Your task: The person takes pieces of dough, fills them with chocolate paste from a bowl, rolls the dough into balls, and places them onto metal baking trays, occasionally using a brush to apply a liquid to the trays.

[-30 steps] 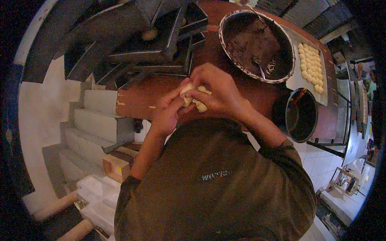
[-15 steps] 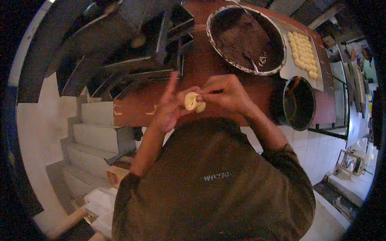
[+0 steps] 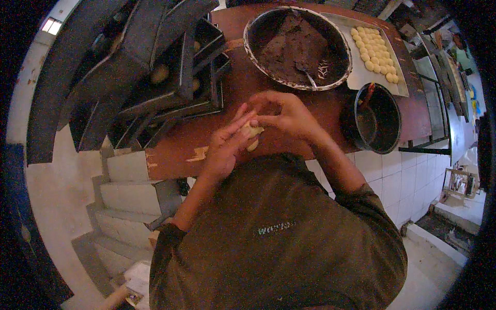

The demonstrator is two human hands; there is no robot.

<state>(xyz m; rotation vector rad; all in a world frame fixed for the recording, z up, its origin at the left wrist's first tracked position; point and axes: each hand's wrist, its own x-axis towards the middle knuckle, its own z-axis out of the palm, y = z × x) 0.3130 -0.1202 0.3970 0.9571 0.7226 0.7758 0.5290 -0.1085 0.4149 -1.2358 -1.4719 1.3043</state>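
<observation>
Near the table's front edge, a small piece of pale yellow dough (image 3: 252, 139) is held between my two hands. My left hand (image 3: 226, 143) is curled around it from the left, its fingers covering much of the dough. The thumb and fingertips of my right hand (image 3: 294, 118) pinch at its upper edge. The dough's opening is mostly hidden by the fingers. Beyond my hands stands a wide round basin (image 3: 247, 49) of dark brown filling (image 3: 289, 46). A metal spoon (image 3: 309, 76) rests in the filling.
On the right, a light tray (image 3: 356, 77) bears rows of pale dough balls (image 3: 374, 51). A dark round pot (image 3: 398, 121) stands at the reddish table's (image 3: 181, 155) right front edge. Stacked dark metal pans (image 3: 170, 77), some holding dough balls, crowd the left. Light steps (image 3: 132, 199) lie at the lower left.
My left fingers have folded in over the dough, whose opening faced up before. My right hand stays close against it. The whole view has shifted and turned slightly.
</observation>
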